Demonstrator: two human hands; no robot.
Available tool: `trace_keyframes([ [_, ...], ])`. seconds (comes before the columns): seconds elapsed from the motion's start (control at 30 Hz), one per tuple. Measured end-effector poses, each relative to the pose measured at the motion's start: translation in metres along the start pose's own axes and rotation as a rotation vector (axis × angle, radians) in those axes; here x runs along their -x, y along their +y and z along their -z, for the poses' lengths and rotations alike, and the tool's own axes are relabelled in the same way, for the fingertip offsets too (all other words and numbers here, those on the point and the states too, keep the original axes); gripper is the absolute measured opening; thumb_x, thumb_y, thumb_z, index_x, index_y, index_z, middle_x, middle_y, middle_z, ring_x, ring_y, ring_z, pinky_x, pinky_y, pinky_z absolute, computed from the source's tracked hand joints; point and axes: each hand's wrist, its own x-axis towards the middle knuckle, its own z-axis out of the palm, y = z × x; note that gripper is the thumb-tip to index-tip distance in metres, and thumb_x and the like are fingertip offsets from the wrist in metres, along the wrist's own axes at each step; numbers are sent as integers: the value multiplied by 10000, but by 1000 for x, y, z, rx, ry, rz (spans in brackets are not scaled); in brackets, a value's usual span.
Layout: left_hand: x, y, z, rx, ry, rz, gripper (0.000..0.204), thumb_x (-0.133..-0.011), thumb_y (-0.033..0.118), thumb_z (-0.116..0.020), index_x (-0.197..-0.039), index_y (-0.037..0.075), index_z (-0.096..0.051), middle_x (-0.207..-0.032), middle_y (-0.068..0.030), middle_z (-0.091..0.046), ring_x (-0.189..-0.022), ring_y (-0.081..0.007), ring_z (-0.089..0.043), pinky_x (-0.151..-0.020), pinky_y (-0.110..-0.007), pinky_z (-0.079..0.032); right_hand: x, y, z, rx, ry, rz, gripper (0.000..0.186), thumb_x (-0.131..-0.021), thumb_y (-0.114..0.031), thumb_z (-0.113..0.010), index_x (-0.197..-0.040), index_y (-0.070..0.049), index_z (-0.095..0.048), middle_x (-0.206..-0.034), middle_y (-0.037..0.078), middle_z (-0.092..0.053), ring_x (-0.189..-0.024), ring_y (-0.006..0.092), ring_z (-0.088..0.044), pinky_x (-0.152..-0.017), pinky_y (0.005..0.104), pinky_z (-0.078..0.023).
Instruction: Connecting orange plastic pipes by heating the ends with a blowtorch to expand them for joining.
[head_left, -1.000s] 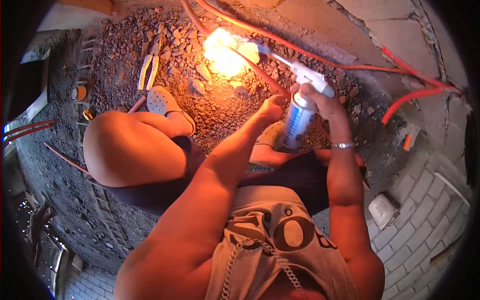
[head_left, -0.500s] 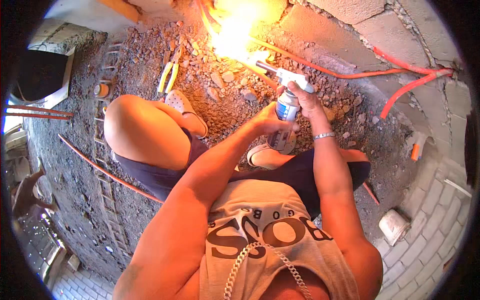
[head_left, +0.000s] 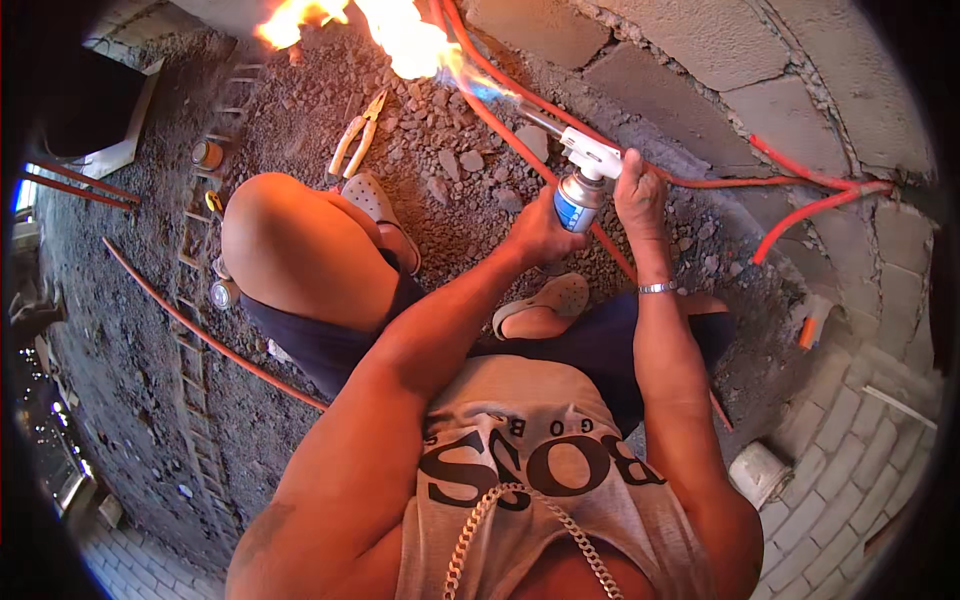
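Both hands are wrapped on a gas torch: the left hand (head_left: 540, 232) is clamped round the blue and white canister (head_left: 577, 203), and the right hand (head_left: 640, 195) is closed on the white torch head (head_left: 592, 155) at the top, fingers curled over what looks like the valve or trigger. From the head a metal nozzle (head_left: 530, 115) runs up and to the left, and a blue jet leaves it and swells into a bright orange flame (head_left: 405, 40) near the top edge. That flame plays beside the orange conduit (head_left: 700, 182) that runs along the foot of the grey block wall (head_left: 780, 90); whether it touches the tube cannot be told through the glare.

By the look of it, the heating step is in progress. The next move seems to call for a steady grip on the canister and a slow sweep of the nozzle, so the plastic softens rather than scorches.

Farther out, yellow-handled pliers (head_left: 358, 140) lie on the gravel floor (head_left: 440, 190) beyond the bent knee, well apart from either hand.
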Motion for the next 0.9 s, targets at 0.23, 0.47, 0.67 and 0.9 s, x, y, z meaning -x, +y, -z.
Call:
trace_keyframes([
  [0.23, -2, -3, 5, 37, -34, -33, 806, -593, 367, -849, -1185, -24, -467, -1055, -207, -649, -982, -320, -646, -874, -403, -501, -2, 0, -4, -32, 24, -15, 612, -1018, -477, -324, -896, 5, -682, -798, 281, -644, -816, 484, -610, -693, 529, -470],
  [0.47, -8, -2, 0, -42, -55, -1, 817, -597, 378, -844, -1202, -17, -462, -1113, -233, -639, -1039, -357, -633, -900, -419, -493, -4, 6, 4, 17, -72, -100, 631, -1014, -489, -321, -874, 15, -675, -808, 279, -647, -831, 484, -605, -720, 517, -468],
  [0.67, -8, -2, 0, 70, -116, 42, 854, -609, 351, -846, -1268, -7, -439, -1129, -199, -638, -1042, -308, -633, -912, -403, -496, 14, -3, 16, -281, -172, -221, 559, -1002, -483, -382, -952, 2, -656, -802, 212, -667, -798, 374, -650, -725, 461, -487],
  [0.9, -21, -8, -24, 470, -350, -156, 876, -636, 177, -854, -1367, 22, -398, -1266, -114, -569, -1134, -209, -557, -986, -381, -448, 43, 2, 5, -405, -323, -223, 659, -730, -357, -815, -1220, -31, -519, -1057, 130, -663, -968, 246, -641, -863, 383, -505],
])
